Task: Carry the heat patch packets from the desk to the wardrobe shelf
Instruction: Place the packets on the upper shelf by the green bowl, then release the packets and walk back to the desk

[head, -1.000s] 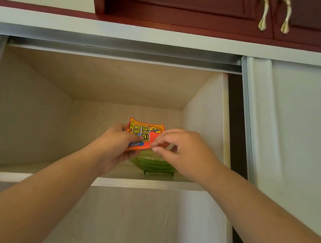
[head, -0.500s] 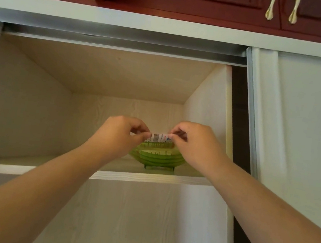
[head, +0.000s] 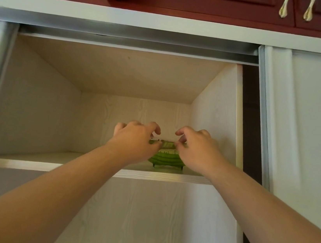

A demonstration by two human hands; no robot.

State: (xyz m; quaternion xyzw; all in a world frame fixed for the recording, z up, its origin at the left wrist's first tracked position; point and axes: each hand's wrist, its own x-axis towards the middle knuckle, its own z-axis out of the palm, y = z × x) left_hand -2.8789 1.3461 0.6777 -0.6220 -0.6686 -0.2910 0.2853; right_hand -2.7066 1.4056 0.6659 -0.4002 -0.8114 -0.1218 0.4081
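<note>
A heat patch packet (head: 166, 143) lies flat in the green glass bowl (head: 166, 159) on the wardrobe shelf (head: 51, 165); only its thin edge and some print show through the glass. My left hand (head: 133, 141) hovers at the bowl's left rim and my right hand (head: 197, 149) at its right rim. On both hands the index finger arches up, away from the thumb, with bare wall showing between them. The thumb tips rest at the packet's two ends. The lower part of the packet is hidden by the bowl and my hands.
The shelf compartment has pale wood walls and a low ceiling. A sliding door (head: 307, 130) stands at the right with a dark gap beside it, and another door frame is at the far left. Dark red upper cabinets with brass handles (head: 283, 9) hang above.
The orange packet went from upright in both hands to flat, then down into the green bowl. My index fingers have lifted off it. The view has tilted upward a little.
</note>
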